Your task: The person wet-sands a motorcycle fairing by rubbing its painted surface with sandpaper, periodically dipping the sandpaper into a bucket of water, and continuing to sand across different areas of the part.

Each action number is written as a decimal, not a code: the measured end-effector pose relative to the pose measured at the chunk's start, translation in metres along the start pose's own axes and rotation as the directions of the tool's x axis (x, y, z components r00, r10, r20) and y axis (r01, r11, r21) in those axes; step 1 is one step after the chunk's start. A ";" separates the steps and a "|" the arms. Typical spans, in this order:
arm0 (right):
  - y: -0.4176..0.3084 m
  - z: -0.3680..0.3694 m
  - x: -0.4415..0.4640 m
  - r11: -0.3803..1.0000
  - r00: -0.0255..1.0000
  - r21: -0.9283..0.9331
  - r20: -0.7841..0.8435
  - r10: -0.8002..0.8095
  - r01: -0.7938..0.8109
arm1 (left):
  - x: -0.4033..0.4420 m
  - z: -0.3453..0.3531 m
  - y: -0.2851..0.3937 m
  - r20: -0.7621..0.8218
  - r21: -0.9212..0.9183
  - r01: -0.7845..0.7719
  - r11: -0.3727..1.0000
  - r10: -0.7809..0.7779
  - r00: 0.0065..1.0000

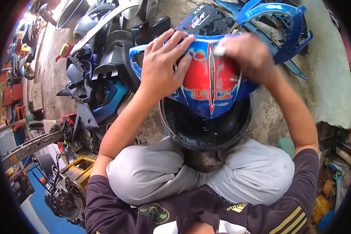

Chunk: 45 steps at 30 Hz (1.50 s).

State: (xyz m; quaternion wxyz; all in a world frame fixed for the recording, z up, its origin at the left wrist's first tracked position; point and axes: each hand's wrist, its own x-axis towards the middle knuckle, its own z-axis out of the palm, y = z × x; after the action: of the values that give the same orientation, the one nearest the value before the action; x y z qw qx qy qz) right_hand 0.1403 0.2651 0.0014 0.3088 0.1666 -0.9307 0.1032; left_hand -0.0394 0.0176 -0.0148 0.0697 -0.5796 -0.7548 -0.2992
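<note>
A blue and red motorcycle body panel [199, 80] with scuffed, partly worn paint lies over a round black basin [206, 136] between my crossed legs. My left hand [164, 62] grips the upper left edge of the panel, its fingers over the top. On the upper right part of the panel, my right hand [247, 54] is blurred by motion, with its fingers curled round a small whitish piece [219, 50] pressed against the paint.
Beyond the panel lie a black board [201, 19] and a blue plastic fairing [275, 15]. Dark motorcycle panels [117, 50] are piled at the left. An engine [68, 199] and a yellow crate [80, 165] stand at the lower left.
</note>
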 end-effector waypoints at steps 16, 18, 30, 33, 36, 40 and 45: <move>0.009 0.002 -0.003 0.997 0.997 -0.015 -0.017 0.082 -0.082 | 0.003 0.001 0.001 -0.003 -0.022 0.008 1.000 -0.008 1.000; -0.024 0.000 0.003 0.998 1.000 0.054 0.012 -0.028 0.027 | 0.004 0.000 0.002 -0.011 -0.013 -0.014 1.000 0.014 1.000; 0.012 -0.001 -0.001 0.976 0.983 0.119 0.042 0.178 -0.182 | 0.002 0.001 -0.002 -0.007 -0.025 0.006 1.000 -0.006 1.000; -0.027 0.001 0.003 0.991 0.997 0.118 0.042 0.065 -0.070 | 0.000 0.000 0.003 -0.012 -0.013 -0.016 1.000 0.015 1.000; -0.014 -0.002 0.001 0.989 0.998 0.133 0.025 0.056 -0.059 | -0.002 0.000 0.002 -0.011 -0.006 -0.026 1.000 0.026 1.000; -0.029 -0.001 0.007 0.986 1.000 0.165 0.000 0.028 -0.028 | 0.004 0.002 -0.002 -0.015 -0.015 -0.021 1.000 0.020 1.000; 0.019 0.002 -0.015 0.989 0.989 0.016 0.004 0.145 -0.145 | 0.000 0.001 0.000 -0.002 -0.015 -0.009 1.000 0.009 1.000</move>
State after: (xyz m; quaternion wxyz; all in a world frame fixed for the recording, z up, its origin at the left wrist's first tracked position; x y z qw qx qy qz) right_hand 0.1432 0.2855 -0.0110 0.2978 0.1010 -0.9400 0.1326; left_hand -0.0395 0.0186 -0.0156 0.0676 -0.5830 -0.7500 -0.3050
